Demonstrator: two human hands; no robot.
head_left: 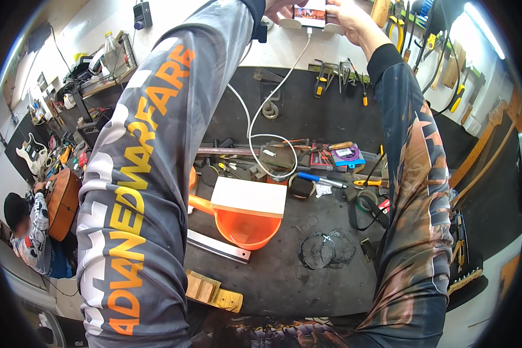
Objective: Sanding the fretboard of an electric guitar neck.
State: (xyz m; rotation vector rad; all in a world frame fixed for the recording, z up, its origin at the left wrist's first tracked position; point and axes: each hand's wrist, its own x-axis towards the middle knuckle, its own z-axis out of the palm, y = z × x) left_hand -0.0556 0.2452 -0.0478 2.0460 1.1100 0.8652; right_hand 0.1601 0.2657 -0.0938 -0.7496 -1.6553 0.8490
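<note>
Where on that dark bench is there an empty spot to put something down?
The widest bare patch of the dark bench lies in front of the orange scoop, between the wooden block and the wire ring. Behind the scoop, under the white cable, hand tools crowd the bench.

You hold a lit phone screen (309,13) at the top edge; a small purple-rimmed package (347,155) lies on the tabletop (284,272).

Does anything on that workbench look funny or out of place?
Yes. A white block sits on top of the orange scoop, hanging over its rim. Both hands, left hand and right hand, are up at the phone.
</note>
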